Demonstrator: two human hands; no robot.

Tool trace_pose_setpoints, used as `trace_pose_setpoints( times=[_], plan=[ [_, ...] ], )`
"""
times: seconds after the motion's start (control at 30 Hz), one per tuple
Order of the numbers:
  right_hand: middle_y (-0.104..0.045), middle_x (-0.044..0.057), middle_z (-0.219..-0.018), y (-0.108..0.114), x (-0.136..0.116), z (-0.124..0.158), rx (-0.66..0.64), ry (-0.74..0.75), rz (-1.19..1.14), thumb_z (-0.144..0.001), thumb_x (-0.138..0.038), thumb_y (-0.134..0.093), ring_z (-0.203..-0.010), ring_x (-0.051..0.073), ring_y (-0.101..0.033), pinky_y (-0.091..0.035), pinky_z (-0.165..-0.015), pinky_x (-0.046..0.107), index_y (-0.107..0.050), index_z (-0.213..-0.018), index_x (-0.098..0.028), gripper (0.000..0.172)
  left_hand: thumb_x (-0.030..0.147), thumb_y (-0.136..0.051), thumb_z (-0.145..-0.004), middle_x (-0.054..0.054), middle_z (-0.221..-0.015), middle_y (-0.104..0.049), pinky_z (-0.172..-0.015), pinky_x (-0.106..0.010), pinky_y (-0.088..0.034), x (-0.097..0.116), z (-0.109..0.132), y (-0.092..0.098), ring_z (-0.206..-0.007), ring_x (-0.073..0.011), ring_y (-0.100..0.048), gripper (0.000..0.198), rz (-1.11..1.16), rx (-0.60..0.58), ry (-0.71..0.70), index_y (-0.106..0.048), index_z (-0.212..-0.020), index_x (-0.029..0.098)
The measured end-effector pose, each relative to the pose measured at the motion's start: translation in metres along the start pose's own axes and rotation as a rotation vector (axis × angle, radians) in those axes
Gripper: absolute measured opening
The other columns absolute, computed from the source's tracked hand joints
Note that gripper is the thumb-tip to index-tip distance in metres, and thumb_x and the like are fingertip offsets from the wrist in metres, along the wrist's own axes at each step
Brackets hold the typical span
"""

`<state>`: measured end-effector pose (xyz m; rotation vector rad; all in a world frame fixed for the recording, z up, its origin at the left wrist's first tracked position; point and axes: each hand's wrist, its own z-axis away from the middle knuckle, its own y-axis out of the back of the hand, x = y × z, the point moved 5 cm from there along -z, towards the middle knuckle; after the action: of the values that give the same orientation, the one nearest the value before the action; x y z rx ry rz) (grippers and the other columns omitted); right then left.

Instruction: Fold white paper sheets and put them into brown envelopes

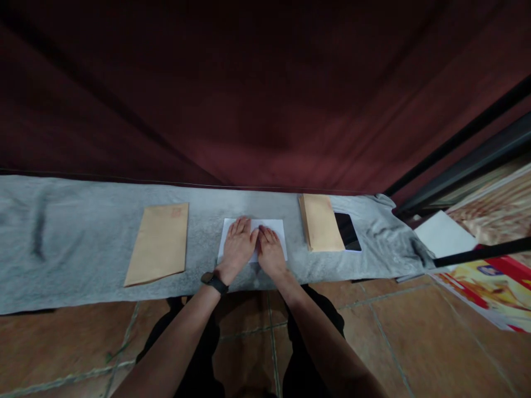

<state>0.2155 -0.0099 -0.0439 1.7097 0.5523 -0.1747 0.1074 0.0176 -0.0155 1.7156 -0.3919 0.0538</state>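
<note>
A white sheet of paper point(280, 228) lies on the grey cloth in front of me. My left hand point(238, 243) rests flat on its left half, fingers stretched out and pointing away. On the right half lies my right hand point(269, 249), also flat, its thumb close to the left thumb. The hands cover much of the sheet, so I cannot tell whether it is folded. Off to the left is a brown paper envelope point(161, 240) with a reddish print in one corner. To the right sits a stack of brown envelopes point(323, 224).
A black-screened phone point(347, 232) lies partly under the envelope stack. The grey cloth point(83, 232) covers a long narrow surface, with a dark red curtain point(257, 110) behind it. Black bars point(481, 254) and a red and yellow box point(493, 287) are at the right.
</note>
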Motion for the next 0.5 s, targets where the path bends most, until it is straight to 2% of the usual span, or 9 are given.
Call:
trace_pose_setpoints(
  times=[0.1,0.23,0.33,0.5],
  plan=[
    [-0.046,0.014,-0.162,-0.003,0.001,-0.003,-0.039,0.009,0.068,-0.101,-0.016,-0.043,-0.151,0.025,-0.041,-0.029,-0.128,0.043,-0.047,-0.155,-0.008,0.054,0.042,-0.028,-0.108,-0.018,-0.161,-0.046,-0.126,-0.048,-0.031,0.006,-0.006,-0.015,-0.154,-0.0298,-0.037,0.061,0.041,-0.049,-0.067,-0.051,-0.151,0.006],
    [-0.039,0.013,-0.166,-0.005,0.003,-0.007,-0.067,0.013,0.169,-0.106,-0.021,-0.039,-0.155,0.025,-0.036,-0.026,-0.129,0.044,-0.04,-0.16,-0.011,0.055,0.045,-0.027,-0.107,-0.015,-0.163,-0.044,-0.128,-0.05,-0.026,0.0,-0.003,-0.028,-0.156,-0.0287,-0.033,0.063,0.05,-0.074,-0.091,-0.046,-0.156,0.01],
    [-0.037,0.014,-0.167,-0.004,0.009,-0.009,-0.056,-0.013,0.202,-0.107,-0.023,-0.037,-0.156,0.026,-0.033,-0.025,-0.128,0.046,-0.039,-0.16,-0.01,0.054,0.046,-0.03,-0.106,-0.014,-0.164,-0.042,-0.13,-0.049,-0.023,-0.006,0.004,-0.03,-0.158,-0.0266,-0.03,0.063,0.03,-0.048,-0.108,-0.043,-0.158,0.012],
    [-0.038,0.018,-0.165,0.001,0.022,-0.009,-0.006,-0.071,0.214,-0.108,-0.034,-0.04,-0.154,0.031,-0.037,-0.026,-0.127,0.049,-0.041,-0.158,-0.007,0.057,0.045,-0.029,-0.106,-0.017,-0.166,-0.037,-0.131,-0.048,-0.019,-0.018,0.012,-0.025,-0.159,-0.0269,-0.025,0.066,-0.016,-0.028,-0.083,-0.037,-0.16,0.007]
  ],
)
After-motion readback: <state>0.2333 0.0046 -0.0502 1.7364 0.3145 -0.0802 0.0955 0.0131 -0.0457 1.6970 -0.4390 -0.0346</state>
